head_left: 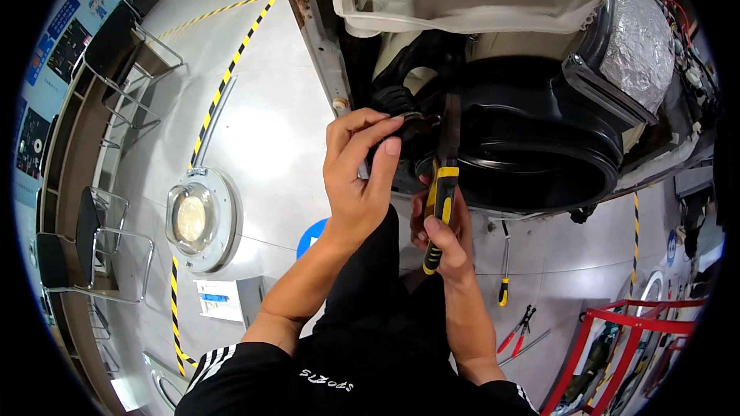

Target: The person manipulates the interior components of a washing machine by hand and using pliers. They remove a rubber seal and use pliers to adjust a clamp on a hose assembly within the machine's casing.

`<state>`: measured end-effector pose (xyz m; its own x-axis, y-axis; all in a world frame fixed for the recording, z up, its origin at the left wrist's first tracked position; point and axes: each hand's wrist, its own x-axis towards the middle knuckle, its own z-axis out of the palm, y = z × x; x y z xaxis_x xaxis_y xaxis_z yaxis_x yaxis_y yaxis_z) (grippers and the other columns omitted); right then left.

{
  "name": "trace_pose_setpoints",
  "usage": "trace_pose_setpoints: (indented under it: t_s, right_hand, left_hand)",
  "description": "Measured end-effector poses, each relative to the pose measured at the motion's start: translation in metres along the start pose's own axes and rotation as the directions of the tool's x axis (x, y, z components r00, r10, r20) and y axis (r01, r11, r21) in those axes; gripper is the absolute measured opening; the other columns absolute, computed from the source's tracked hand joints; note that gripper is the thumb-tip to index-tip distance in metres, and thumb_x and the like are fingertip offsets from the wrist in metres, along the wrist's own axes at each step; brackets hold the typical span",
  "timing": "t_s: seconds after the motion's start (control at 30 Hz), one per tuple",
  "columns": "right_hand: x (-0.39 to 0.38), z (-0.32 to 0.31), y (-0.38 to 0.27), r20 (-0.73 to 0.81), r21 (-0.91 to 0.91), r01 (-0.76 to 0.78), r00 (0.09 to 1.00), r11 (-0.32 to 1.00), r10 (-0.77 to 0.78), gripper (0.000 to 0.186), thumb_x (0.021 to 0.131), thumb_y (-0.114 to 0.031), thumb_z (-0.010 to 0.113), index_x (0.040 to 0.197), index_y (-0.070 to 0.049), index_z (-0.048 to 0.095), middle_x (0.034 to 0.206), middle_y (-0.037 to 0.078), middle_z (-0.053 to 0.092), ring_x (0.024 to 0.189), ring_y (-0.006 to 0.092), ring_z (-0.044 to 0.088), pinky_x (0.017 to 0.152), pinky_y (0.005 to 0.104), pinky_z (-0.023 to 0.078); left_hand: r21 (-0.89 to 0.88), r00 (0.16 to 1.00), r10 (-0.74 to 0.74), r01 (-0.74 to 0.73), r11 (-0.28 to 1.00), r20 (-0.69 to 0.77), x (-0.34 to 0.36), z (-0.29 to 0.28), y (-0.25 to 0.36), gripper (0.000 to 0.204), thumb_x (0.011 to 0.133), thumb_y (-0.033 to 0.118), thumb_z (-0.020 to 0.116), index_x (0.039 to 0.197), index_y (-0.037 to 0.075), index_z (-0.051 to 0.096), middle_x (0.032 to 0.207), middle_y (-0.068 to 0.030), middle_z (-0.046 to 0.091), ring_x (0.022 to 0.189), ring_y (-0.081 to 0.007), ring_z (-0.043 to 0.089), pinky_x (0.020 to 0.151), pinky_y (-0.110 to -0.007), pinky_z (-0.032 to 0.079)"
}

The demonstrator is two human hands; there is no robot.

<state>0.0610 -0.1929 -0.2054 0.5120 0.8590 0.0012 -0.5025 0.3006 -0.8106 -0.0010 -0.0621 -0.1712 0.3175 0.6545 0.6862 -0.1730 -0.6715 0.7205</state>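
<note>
In front of me is an opened front-load washing machine with a wide black rubber door gasket [532, 158]. My right hand [447, 243] is closed round the yellow-and-black handles of a pair of pliers [441, 208]. Their dark jaws point up beside a ribbed black rubber hose [395, 98]. My left hand [358, 166] is raised left of the pliers, fingers bent and fingertips at the lower end of that hose. A thin, metallic-looking piece [416, 115] shows by the fingertips; what they pinch is partly hidden.
A round door with a glass bowl [191, 217] lies on the floor at left. A screwdriver [505, 270] and red-handled pliers [518, 333] lie at right, near a red metal frame [593, 316]. Black chairs [89, 223] stand along the left. The machine's metal edge [312, 38] is close to my left hand.
</note>
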Motion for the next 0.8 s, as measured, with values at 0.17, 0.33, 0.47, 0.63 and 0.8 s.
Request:
trace_pose_setpoints:
  t_s: [0.17,0.33,0.47,0.63,0.8]
  right_hand:
    - [-0.003,-0.003,-0.002,-0.005,-0.115,-0.028,1.0,0.993,0.028,0.059,0.076,-0.018,0.063,0.127,0.0,0.038,0.091,0.004,0.051,0.071,0.0075,0.049,0.062,0.0205,0.039]
    - [-0.009,-0.004,-0.004,0.046,0.126,-0.158,0.987,0.979,0.154,0.073,0.073,-0.031,0.065,0.131,0.0,0.035,0.092,0.009,0.05,0.061,0.0122,0.048,0.051,0.0233,0.038]
    - [-0.019,-0.009,-0.004,0.154,0.234,-0.248,0.964,0.94,0.216,0.082,0.07,-0.031,0.064,0.136,0.0,0.027,0.09,0.011,0.046,0.069,0.0186,0.05,0.055,0.0293,0.041]
    - [-0.024,-0.009,-0.007,0.127,0.031,-0.263,0.958,0.964,0.258,0.072,0.073,-0.02,0.06,0.135,0.003,0.032,0.104,0.014,0.053,0.082,0.0196,0.055,0.076,0.0325,0.046]
    - [-0.032,-0.021,-0.014,-0.035,-0.368,-0.24,0.969,0.899,0.244,0.041,0.076,-0.02,0.058,0.109,0.003,0.051,0.096,0.013,0.06,0.086,0.0185,0.058,0.078,0.0279,0.045]
  left_hand:
    - [-0.114,0.991,-0.1,0.089,0.99,-0.092,-0.003,0.012,-0.007,0.023,0.077,-0.003,0.07,0.098,-0.001,0.061,0.096,-0.007,0.049,0.084,-0.0141,0.051,0.076,-0.024,0.043]
    - [-0.32,0.925,-0.372,0.33,0.888,-0.079,-0.012,0.021,-0.004,0.058,0.079,-0.001,0.07,0.127,-0.003,0.038,0.103,-0.004,0.043,0.087,-0.0104,0.049,0.08,-0.021,0.043]
    - [-0.461,0.82,-0.568,0.532,0.71,0.073,-0.014,0.015,-0.008,0.061,0.083,0.004,0.067,0.132,-0.006,0.032,0.102,-0.0049,0.046,0.094,-0.0112,0.052,0.086,-0.026,0.047]
    - [-0.598,0.783,-0.579,0.581,0.552,0.226,-0.006,0.007,-0.01,0.051,0.087,0.011,0.066,0.127,-0.006,0.04,0.107,-0.008,0.055,0.099,-0.0115,0.052,0.087,-0.026,0.046]
    - [-0.66,0.774,-0.515,0.608,0.441,0.369,-0.005,-0.005,-0.018,0.039,0.092,0.018,0.058,0.122,-0.002,0.046,0.109,-0.0105,0.06,0.099,-0.0178,0.059,0.094,-0.037,0.047]
